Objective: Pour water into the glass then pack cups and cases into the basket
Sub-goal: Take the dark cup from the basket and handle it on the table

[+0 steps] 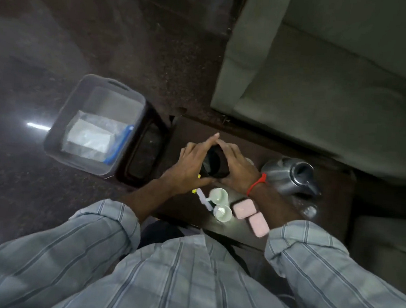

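A black case [213, 164] is held over the dark table [326, 212], with my left hand [191, 165] and my right hand [236, 167] gripping it from either side. Two white cups [218, 196] [222, 213] stand near the table's front edge. Beside them lie two pink cases [243, 207] [259, 224]. A steel kettle [292, 176] stands to the right of my hands. A clear glass [310, 209] sits in front of the kettle. The grey plastic basket [60, 128] rests on a dark stool at the left, with a plastic bag [91, 136] inside it.
A grey sofa [324, 78] runs along the far right. Small white and yellow items [200, 195] lie left of the cups. The dark stool [146, 151] under the basket stands close against the table's left end. The floor is dark and glossy.
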